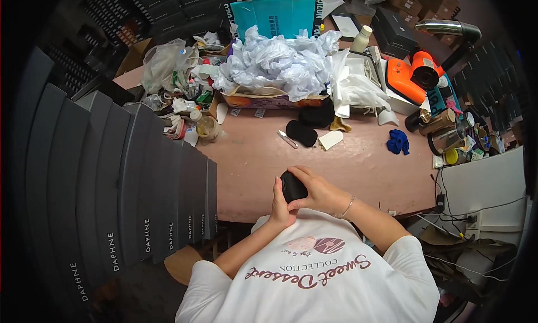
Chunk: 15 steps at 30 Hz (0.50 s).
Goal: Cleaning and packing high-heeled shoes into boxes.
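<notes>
Two hands curl around a black object, dark stacked boxes crowding the left, crumpled wrapping beyond.

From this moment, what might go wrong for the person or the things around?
The black object is held between the left hand and the right hand near the front edge of the table; if the grip loosens, it might fall. The stack of dark boxes stands on the left side, where an elbow could perhaps knock it. The crumpled white sheets rise above their box, so some might spill.
</notes>
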Each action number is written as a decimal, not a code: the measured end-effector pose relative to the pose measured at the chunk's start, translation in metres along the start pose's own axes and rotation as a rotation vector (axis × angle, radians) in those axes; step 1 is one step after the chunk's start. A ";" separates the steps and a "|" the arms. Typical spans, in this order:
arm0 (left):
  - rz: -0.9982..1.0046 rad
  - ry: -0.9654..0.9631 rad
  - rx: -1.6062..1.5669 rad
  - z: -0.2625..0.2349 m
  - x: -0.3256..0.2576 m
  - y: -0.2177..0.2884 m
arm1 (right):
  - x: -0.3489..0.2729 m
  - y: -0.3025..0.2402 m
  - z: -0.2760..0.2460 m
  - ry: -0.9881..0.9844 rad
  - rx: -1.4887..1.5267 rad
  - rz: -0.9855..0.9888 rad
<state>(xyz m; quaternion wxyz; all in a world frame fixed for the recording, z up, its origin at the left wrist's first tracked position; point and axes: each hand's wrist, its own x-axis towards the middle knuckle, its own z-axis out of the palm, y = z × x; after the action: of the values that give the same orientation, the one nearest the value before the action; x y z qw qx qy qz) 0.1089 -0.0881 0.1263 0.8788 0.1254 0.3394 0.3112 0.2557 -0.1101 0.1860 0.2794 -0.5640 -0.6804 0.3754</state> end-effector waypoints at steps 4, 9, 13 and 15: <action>-0.019 -0.014 -0.035 -0.007 0.000 -0.004 | -0.002 -0.006 -0.004 -0.044 -0.003 -0.005; -0.034 -0.032 -0.013 -0.004 -0.004 -0.003 | 0.001 -0.004 -0.005 -0.117 -0.024 -0.032; -0.054 -0.025 -0.045 -0.003 -0.007 -0.005 | 0.000 -0.001 -0.004 -0.160 -0.074 -0.090; -0.066 -0.041 -0.075 -0.002 -0.009 -0.005 | 0.000 0.001 -0.005 -0.178 -0.088 -0.118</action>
<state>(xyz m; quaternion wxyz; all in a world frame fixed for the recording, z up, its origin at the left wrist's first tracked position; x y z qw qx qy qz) 0.1051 -0.0979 0.1272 0.8993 0.0873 0.3136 0.2922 0.2605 -0.1089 0.1877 0.2147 -0.4991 -0.7502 0.3767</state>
